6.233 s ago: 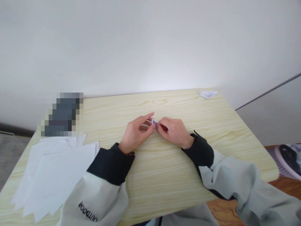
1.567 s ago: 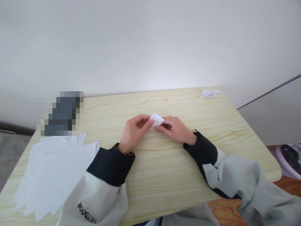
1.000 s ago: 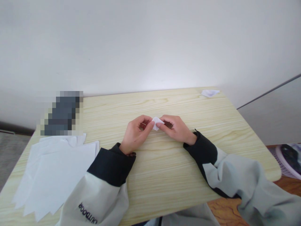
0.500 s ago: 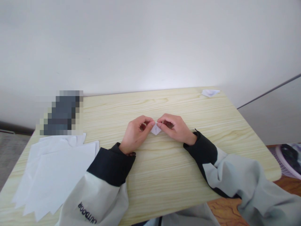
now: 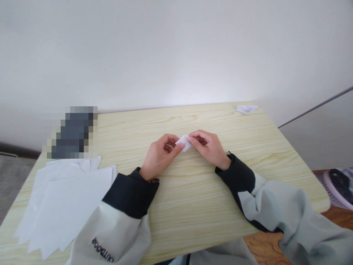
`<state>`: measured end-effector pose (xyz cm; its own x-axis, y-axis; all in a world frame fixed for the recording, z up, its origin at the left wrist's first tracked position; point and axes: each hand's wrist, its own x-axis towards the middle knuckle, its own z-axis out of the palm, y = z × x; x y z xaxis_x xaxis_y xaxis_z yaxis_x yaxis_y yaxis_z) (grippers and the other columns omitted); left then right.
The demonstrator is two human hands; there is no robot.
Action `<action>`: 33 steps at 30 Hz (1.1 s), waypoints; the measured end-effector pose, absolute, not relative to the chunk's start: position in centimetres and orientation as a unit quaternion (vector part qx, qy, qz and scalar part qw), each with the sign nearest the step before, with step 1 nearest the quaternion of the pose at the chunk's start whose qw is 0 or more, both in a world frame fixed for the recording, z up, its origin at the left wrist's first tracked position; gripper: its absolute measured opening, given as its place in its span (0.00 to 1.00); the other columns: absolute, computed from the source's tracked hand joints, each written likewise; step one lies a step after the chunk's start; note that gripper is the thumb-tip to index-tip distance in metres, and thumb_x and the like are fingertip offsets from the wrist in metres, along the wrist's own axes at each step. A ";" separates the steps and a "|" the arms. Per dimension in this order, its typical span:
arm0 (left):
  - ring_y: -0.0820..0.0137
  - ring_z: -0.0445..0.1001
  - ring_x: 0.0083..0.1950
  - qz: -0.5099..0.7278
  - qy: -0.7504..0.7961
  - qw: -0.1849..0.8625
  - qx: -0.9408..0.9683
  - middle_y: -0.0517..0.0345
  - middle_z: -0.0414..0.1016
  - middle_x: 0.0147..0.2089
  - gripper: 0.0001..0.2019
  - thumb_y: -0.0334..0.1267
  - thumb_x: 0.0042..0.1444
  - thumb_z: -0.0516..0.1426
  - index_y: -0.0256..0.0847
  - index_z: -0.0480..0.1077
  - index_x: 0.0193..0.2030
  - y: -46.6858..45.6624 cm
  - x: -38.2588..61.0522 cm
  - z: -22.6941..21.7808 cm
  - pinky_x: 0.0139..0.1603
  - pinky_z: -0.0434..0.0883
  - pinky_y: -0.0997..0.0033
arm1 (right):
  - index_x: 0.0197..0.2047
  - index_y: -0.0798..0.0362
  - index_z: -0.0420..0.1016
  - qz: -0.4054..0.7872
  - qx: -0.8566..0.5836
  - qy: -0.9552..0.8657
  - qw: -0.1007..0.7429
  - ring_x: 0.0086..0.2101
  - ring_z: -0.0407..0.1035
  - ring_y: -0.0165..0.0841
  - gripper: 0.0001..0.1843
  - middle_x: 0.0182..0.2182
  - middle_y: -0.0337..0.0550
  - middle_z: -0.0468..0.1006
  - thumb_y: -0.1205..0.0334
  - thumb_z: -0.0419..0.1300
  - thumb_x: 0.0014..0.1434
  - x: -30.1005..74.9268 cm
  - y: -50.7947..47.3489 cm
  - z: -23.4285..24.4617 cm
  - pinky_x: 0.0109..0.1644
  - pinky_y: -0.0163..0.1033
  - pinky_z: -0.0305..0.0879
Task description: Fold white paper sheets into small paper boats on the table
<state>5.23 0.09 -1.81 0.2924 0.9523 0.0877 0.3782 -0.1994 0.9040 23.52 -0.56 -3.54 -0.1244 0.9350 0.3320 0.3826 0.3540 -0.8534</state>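
The left hand (image 5: 160,156) and the right hand (image 5: 209,147) both pinch a small folded paper (image 5: 184,142) just above the worktop (image 5: 193,198).

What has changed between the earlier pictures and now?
The left hand and right hand kept their grip on the folded paper and turned it: half a second ago its point faced the person, now it sits higher between them. The stack of white sheets and the folded piece at the far corner stayed put.
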 end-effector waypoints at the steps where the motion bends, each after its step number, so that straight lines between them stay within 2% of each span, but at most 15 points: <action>1: 0.73 0.70 0.29 0.335 0.484 0.403 0.701 0.58 0.75 0.30 0.16 0.48 0.52 0.60 0.37 0.71 0.39 0.1 5.2 -1.8 0.30 0.67 0.74 | 0.35 0.54 0.74 0.308 -0.482 -0.679 0.460 0.24 0.66 0.26 0.09 0.25 0.39 0.75 0.57 0.59 0.59 23.5 -0.5 -3.6 0.28 0.33 0.61; 6: 0.72 0.70 0.28 0.302 0.461 0.394 0.736 0.59 0.75 0.29 0.15 0.48 0.54 0.58 0.38 0.74 0.39 0.2 4.8 -1.9 0.30 0.65 0.74 | 0.34 0.54 0.75 0.305 -0.458 -0.692 0.467 0.27 0.68 0.27 0.08 0.29 0.39 0.76 0.57 0.60 0.58 23.6 -0.6 -3.4 0.30 0.33 0.62; 12: 0.71 0.71 0.28 0.287 0.465 0.382 0.745 0.59 0.76 0.29 0.15 0.48 0.54 0.58 0.37 0.75 0.38 0.3 4.6 -2.1 0.30 0.65 0.73 | 0.32 0.54 0.74 0.273 -0.446 -0.723 0.452 0.27 0.65 0.26 0.07 0.27 0.38 0.75 0.60 0.59 0.59 23.6 -0.7 -3.0 0.31 0.32 0.61; 20: 0.72 0.72 0.30 0.354 0.462 0.411 0.702 0.58 0.76 0.30 0.13 0.46 0.55 0.58 0.38 0.73 0.38 0.2 5.0 -2.0 0.31 0.67 0.74 | 0.38 0.53 0.75 0.288 -0.459 -0.696 0.471 0.28 0.68 0.27 0.08 0.29 0.39 0.76 0.58 0.59 0.59 23.6 -0.6 -3.3 0.32 0.34 0.64; 23: 0.71 0.73 0.32 0.386 0.449 0.416 0.690 0.57 0.76 0.33 0.11 0.45 0.56 0.58 0.38 0.72 0.37 0.3 5.1 -2.0 0.33 0.68 0.73 | 0.36 0.53 0.76 0.262 -0.445 -0.727 0.452 0.28 0.67 0.27 0.08 0.29 0.40 0.77 0.59 0.59 0.59 23.6 -0.6 -3.1 0.32 0.34 0.63; 33: 0.70 0.73 0.33 0.378 0.441 0.410 0.704 0.55 0.77 0.33 0.11 0.44 0.55 0.59 0.38 0.74 0.35 0.2 5.1 -2.0 0.32 0.69 0.73 | 0.33 0.53 0.74 0.230 -0.423 -0.763 0.432 0.26 0.63 0.26 0.07 0.27 0.39 0.73 0.61 0.59 0.60 23.5 -0.6 -3.0 0.31 0.33 0.60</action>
